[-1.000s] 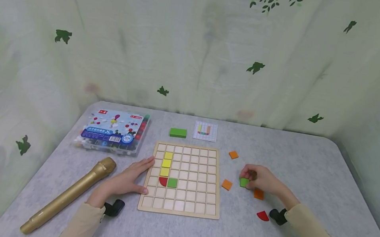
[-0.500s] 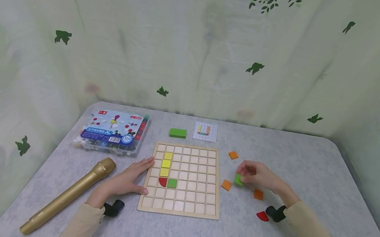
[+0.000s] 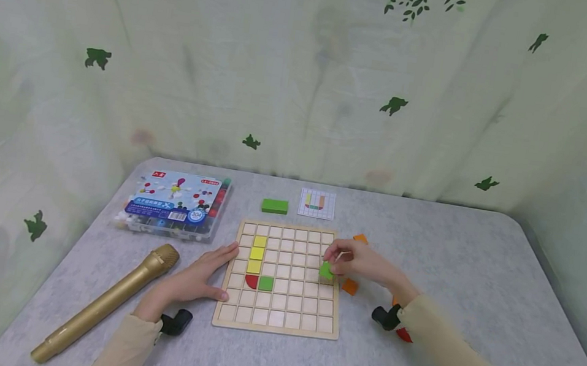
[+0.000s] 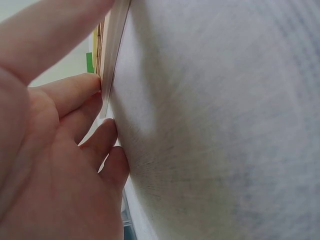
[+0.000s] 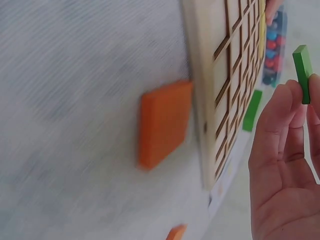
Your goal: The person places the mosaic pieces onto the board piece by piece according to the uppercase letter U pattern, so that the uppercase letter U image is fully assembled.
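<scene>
A wooden grid board (image 3: 274, 330) lies mid-table in the head view. Three yellow tiles (image 3: 257, 253) fill a column at its left, above a red quarter-circle tile (image 3: 251, 281) and a green tile (image 3: 266, 283) set side by side. My left hand (image 3: 198, 275) rests at the board's left edge, fingers extended, thumb near the lower corner. Over the board's right edge, my right hand (image 3: 358, 261) pinches a small green square tile (image 3: 326, 270) between thumb and fingertips. The right wrist view shows that held green tile (image 5: 302, 70) raised above the table.
Orange tiles (image 3: 349, 287) and a red piece (image 3: 404, 335) lie right of the board, partly hidden by the right arm. Behind it are a green block (image 3: 275, 206) and a pattern card (image 3: 316, 204). To the left are a plastic box (image 3: 170, 204) and a gold microphone (image 3: 105, 303).
My right hand has carried the green tile leftward from beside the orange tiles to over the board's right edge. My left hand has stayed in place.
</scene>
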Action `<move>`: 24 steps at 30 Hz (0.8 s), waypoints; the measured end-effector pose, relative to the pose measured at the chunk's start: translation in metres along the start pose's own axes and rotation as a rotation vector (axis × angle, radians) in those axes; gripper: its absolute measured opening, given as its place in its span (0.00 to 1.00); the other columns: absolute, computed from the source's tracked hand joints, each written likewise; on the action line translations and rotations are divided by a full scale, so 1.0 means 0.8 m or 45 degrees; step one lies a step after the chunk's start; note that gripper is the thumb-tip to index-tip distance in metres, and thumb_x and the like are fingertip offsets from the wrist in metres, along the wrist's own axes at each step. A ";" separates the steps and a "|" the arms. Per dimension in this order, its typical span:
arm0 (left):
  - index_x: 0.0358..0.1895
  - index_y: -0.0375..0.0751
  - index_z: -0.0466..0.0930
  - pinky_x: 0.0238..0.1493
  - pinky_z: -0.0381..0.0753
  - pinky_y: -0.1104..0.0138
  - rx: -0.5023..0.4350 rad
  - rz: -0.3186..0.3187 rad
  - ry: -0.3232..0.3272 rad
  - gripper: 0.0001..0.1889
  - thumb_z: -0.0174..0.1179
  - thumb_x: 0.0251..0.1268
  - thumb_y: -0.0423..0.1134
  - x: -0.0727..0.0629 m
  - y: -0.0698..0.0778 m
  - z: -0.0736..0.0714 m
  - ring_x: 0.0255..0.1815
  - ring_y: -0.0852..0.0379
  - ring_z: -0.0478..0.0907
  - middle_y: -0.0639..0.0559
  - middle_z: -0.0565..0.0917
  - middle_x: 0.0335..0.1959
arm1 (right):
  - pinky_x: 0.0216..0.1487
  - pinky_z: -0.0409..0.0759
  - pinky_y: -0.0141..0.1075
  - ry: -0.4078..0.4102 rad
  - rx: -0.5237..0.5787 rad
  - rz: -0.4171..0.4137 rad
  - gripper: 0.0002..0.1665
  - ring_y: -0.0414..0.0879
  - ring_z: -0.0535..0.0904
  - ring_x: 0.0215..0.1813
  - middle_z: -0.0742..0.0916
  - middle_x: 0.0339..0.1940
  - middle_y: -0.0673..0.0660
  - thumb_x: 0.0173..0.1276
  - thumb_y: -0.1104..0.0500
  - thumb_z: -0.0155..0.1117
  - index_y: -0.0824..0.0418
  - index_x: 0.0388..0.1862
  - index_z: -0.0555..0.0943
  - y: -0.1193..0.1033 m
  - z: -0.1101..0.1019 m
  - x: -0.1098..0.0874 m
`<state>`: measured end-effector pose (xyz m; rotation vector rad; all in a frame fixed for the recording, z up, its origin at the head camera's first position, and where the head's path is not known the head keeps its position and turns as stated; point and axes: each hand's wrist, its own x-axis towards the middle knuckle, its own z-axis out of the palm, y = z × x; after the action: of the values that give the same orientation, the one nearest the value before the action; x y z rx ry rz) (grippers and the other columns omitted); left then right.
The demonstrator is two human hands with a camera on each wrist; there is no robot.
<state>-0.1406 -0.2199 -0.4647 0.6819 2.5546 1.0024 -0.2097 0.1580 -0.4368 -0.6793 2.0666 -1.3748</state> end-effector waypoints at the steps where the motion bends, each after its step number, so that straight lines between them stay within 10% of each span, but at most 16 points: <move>1: 0.74 0.29 0.49 0.68 0.46 0.41 -0.001 0.001 0.000 0.49 0.68 0.56 0.46 0.000 0.000 0.000 0.74 0.34 0.41 0.37 0.46 0.76 | 0.40 0.79 0.42 -0.011 0.002 -0.014 0.08 0.54 0.78 0.36 0.80 0.37 0.58 0.65 0.66 0.62 0.65 0.43 0.78 -0.002 0.004 0.006; 24: 0.74 0.29 0.49 0.68 0.46 0.41 -0.019 0.032 0.001 0.49 0.69 0.55 0.45 0.001 -0.006 0.001 0.74 0.34 0.41 0.36 0.47 0.76 | 0.34 0.74 0.31 -0.146 -0.290 -0.083 0.09 0.40 0.73 0.31 0.80 0.27 0.49 0.58 0.74 0.65 0.63 0.35 0.81 -0.028 0.084 0.084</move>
<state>-0.1424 -0.2221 -0.4690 0.7116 2.5429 1.0290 -0.2088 0.0615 -0.4485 -0.9059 2.1437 -1.1160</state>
